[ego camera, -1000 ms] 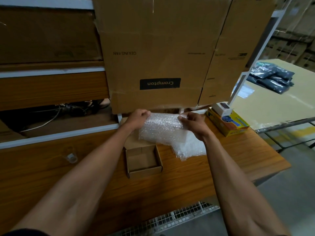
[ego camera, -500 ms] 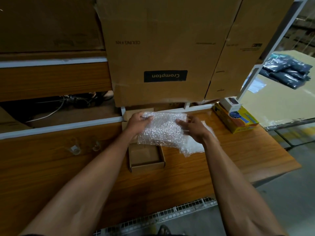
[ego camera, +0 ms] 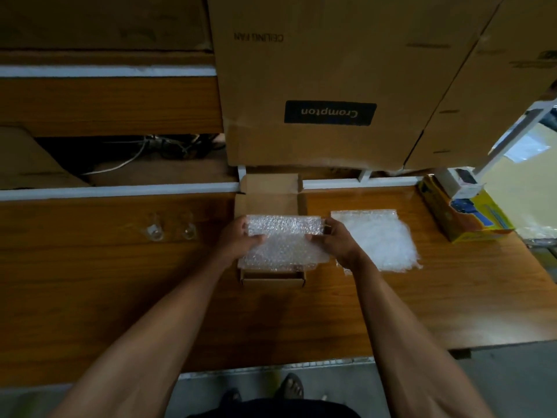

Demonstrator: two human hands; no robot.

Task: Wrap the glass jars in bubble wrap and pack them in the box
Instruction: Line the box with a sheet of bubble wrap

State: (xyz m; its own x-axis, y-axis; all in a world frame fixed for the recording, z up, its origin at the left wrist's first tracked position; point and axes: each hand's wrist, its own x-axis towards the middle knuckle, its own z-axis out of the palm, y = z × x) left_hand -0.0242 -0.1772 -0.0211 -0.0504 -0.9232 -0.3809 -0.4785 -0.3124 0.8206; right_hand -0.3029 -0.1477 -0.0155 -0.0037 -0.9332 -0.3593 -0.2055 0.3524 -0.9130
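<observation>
Two glass jars (ego camera: 170, 231) stand left of one box (ego camera: 272, 277); left hand (ego camera: 239, 241) and right hand (ego camera: 339, 244) each pinch one bubble-wrap sheet (ego camera: 284, 244).

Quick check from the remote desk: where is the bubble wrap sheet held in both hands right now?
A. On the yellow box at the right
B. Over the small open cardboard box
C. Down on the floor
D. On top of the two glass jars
B: both the left hand and right hand hold the bubble wrap sheet above the small open cardboard box; the glass jars stand bare to the left.
</observation>
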